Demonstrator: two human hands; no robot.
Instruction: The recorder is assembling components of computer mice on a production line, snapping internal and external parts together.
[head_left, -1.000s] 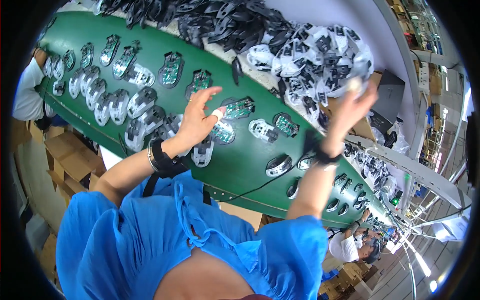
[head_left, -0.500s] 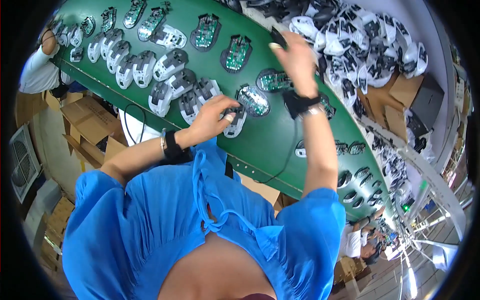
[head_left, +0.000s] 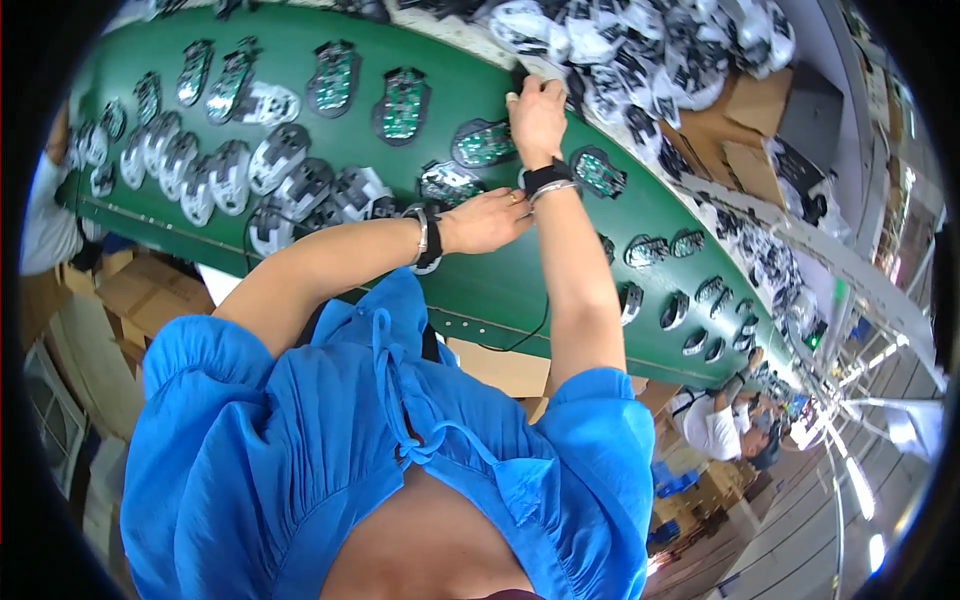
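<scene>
My right hand (head_left: 540,118) reaches to the far edge of the green conveyor belt (head_left: 640,210), its fingers bent together at a small black piece (head_left: 518,76) mostly hidden by them. My left hand (head_left: 488,220) lies palm down with fingers stretched toward my right wrist, and I see nothing held in it. Beside it is a mouse base with a shiny circuit board (head_left: 450,185). Another mouse base with a green board (head_left: 484,143) lies left of my right wrist. Under my left wrist a grey-white mouse shell (head_left: 428,264) is mostly covered.
Grey-and-white mouse shells (head_left: 228,178) cluster at the left, with more board-fitted bases (head_left: 403,105) behind. Bagged white and black parts (head_left: 660,60) are heaped beyond the far edge. Cardboard boxes (head_left: 160,295) stand at the near left. Another person (head_left: 715,425) sits at the right.
The view has shifted, so the belt's parts appear further left. My left hand has left a mouse shell and moved right, fingers straightened. My right hand is still at the far edge.
</scene>
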